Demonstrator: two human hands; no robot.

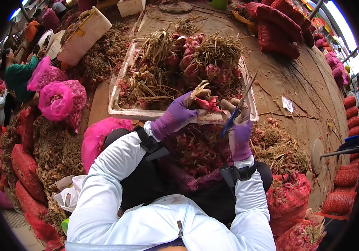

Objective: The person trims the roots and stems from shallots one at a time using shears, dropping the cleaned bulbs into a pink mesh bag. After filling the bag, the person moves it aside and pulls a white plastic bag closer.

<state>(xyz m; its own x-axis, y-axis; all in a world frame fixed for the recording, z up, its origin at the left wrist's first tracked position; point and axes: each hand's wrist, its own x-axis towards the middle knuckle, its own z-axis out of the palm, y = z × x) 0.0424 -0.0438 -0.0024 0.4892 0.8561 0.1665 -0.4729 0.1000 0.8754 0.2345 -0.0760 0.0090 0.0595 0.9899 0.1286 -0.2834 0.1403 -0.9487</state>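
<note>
My left hand (178,113), in a purple glove with dark fingertips, is closed on a red-skinned shallot (206,103) with a pale dry stalk sticking up. Just to its right, my gloved right hand (239,125) grips scissors with blue handles (228,124). Their narrow blades point up and away, and their exact opening cannot be made out. Both hands are over the near edge of a white shallow tray (154,114). Bundles of shallots (190,58) with straw-like dry tops are heaped in it. Loose red skins and bulbs (200,150) lie below my hands, between my knees.
Pink mesh bags (62,100) and a tilted foam box (85,37) stand at the left, with other people beyond. Full red mesh bags (288,198) sit at my right knee, beside dry stalks (282,150). Brown sheeting (309,92) covers the floor to the right.
</note>
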